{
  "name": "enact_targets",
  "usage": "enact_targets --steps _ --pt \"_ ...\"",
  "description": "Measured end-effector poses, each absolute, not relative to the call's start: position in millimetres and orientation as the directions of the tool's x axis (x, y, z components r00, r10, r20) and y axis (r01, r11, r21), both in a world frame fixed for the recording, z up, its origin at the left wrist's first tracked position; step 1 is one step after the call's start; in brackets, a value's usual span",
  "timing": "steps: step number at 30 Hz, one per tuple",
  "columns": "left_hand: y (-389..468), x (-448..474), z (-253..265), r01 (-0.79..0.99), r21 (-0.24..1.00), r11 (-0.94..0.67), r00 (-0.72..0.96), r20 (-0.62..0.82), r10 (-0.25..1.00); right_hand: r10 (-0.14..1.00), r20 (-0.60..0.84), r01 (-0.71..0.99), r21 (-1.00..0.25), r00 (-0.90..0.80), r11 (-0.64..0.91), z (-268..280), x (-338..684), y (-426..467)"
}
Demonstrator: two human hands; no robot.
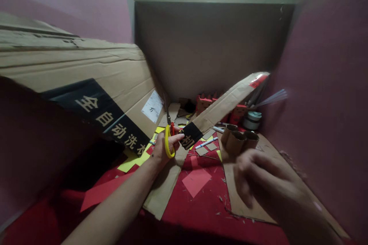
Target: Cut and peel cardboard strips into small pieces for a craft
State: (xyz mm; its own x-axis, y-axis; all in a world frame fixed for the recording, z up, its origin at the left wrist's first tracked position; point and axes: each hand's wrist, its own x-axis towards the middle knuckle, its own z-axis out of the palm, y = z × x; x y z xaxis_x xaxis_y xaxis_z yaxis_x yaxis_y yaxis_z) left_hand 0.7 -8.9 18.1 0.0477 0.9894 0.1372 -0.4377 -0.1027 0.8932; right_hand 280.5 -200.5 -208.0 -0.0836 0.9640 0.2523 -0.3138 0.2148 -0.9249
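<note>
My left hand is closed, with scissors in it. Their handles are yellow and red, and the blades point up and away. The thumb lies against a long cardboard strip, pinching it at its black printed part. From there the strip rises to the far right, where its rounded end carries clear tape and a red mark. A tan cardboard length runs below the hand toward me. My right hand hovers over a flat cardboard sheet, smeared by motion, with fingers bent; whether they hold anything is unclear.
A large cardboard box panel with black printing leans at the left. Short cardboard tubes stand on the right. Behind are red cut-out figures and a pale green jar. Red paper and a marker lie on the red cloth.
</note>
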Motion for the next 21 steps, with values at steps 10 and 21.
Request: enact_targets --steps 10,21 --pt "-6 0 18 -0.423 0.902 -0.091 0.061 0.129 0.99 0.998 0.003 -0.572 -0.82 -0.065 -0.035 39 187 -68" --pt "0 -1 11 -0.393 0.919 -0.042 0.105 0.089 0.99 0.999 0.035 -0.48 -0.877 -0.026 0.018 3 196 -61"
